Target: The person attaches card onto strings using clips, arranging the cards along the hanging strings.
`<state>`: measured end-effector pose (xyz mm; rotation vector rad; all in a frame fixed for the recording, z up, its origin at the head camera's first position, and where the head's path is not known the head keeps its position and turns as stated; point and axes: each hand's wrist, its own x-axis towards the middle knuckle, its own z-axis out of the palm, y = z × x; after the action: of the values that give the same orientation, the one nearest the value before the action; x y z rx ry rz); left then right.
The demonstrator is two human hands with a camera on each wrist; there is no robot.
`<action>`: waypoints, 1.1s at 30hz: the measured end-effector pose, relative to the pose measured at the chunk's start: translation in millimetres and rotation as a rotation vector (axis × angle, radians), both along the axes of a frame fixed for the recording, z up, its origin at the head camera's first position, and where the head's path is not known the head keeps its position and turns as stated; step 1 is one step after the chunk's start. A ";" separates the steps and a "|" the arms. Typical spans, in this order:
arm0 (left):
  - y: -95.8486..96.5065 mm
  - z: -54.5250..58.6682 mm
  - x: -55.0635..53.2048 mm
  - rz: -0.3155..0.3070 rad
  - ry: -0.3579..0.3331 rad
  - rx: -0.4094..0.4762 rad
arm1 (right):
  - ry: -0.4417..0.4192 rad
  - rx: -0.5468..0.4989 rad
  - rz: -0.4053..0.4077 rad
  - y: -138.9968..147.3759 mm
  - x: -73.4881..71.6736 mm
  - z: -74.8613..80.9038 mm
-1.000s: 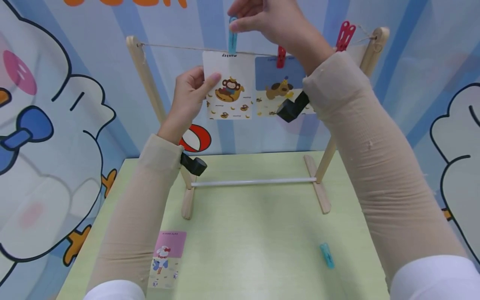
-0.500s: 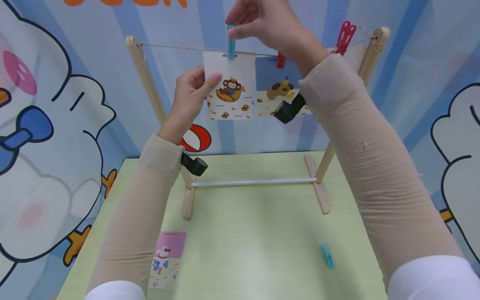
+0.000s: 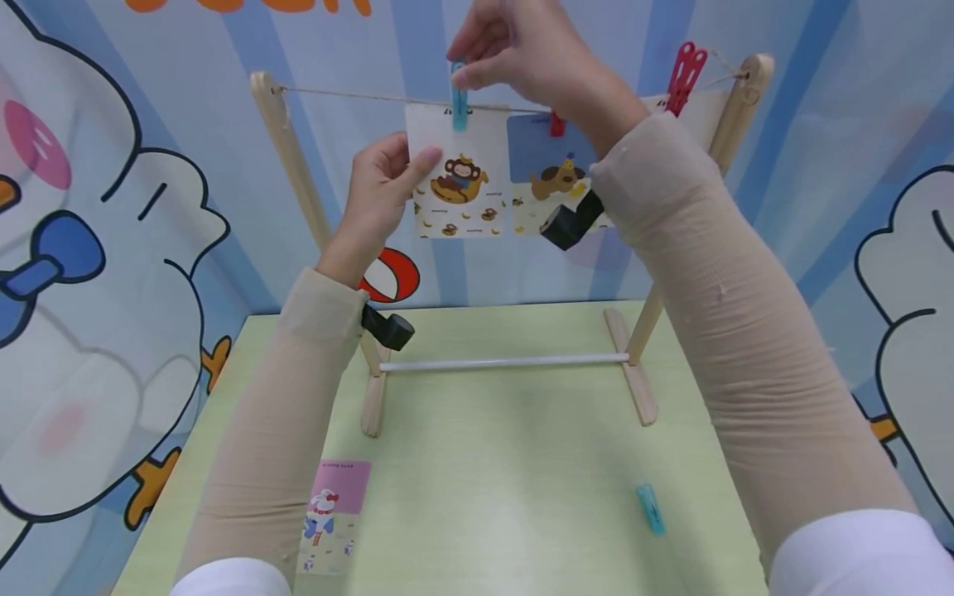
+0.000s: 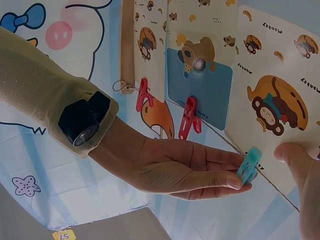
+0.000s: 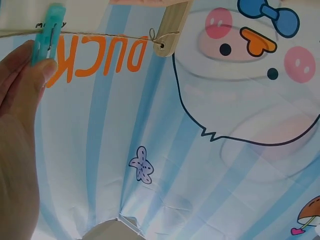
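You have four clips in all: two turquoise-blue plastic clips and two red plastic clips. Your right hand (image 3: 525,50) pinches the upper end of one turquoise-blue plastic clip (image 3: 459,114), which sits over the string and the top edge of a white paper card with a monkey on a banana (image 3: 458,207). Your left hand (image 3: 380,190) grasps that card's left edge, thumb in front.

Four cards show. Beside the monkey card hangs a blue-and-cream card with a brown dog (image 3: 550,186) under one red plastic clip (image 4: 190,118); a third, pale banana-patterned card (image 4: 152,30) hangs under the other (image 4: 143,95). The fourth, a pink-and-cream card (image 3: 335,517), lies at the table's left, the second turquoise clip (image 3: 651,508) at its right.

One thin twine string (image 3: 350,93) spans two pale wooden posts (image 3: 289,157), joined low down by one white rod (image 3: 499,362). The frame stands on a pale green tabletop (image 3: 507,472), before blue-striped walls (image 3: 477,273) printed with white cartoon ducks.
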<state>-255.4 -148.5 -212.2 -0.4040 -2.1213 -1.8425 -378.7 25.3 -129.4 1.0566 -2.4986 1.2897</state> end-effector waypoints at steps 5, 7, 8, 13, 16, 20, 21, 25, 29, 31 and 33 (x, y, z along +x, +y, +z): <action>0.1 -0.9 0.2 -0.004 -0.013 0.007 | -0.015 0.023 -0.015 -0.2 -1.9 -1.6; -0.4 -1.6 -0.2 -0.007 -0.012 0.007 | -0.013 0.043 -0.024 -0.2 -2.8 -2.1; -0.7 -2.0 -0.4 -0.007 -0.013 0.008 | -0.008 0.057 -0.028 -0.1 -3.2 -2.5; -2.7 -5.6 -3.6 -0.016 -0.015 0.009 | 0.026 0.113 -0.029 -0.9 -5.6 -4.8; -5.4 -10.5 -9.2 -0.021 -0.011 0.006 | 0.046 0.138 -0.025 -2.8 -7.2 -6.3; -9.2 -18.6 -18.7 -0.018 -0.003 0.005 | 0.081 0.183 -0.034 -5.8 -7.8 -8.1; -9.8 -20.2 -20.6 -0.017 0.002 0.005 | 0.086 0.191 -0.037 -6.4 -7.6 -8.5; -9.5 -22.7 -23.0 -0.014 0.011 0.001 | 0.104 0.206 -0.042 -7.7 -6.6 -9.3; -7.1 -20.3 -17.7 -0.020 0.006 -0.003 | 0.102 0.200 -0.039 -7.2 -6.1 -8.4; -6.2 -19.1 -14.2 -0.024 0.000 -0.006 | 0.091 0.193 -0.041 -6.3 -6.4 -7.3; -5.9 -19.0 -12.0 -0.025 -0.006 -0.010 | 0.081 0.186 -0.044 -4.9 -7.1 -6.2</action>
<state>-267.4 -154.4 -231.2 -0.4292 -2.1394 -1.8495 -385.8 20.5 -135.6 1.0609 -2.6040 0.9980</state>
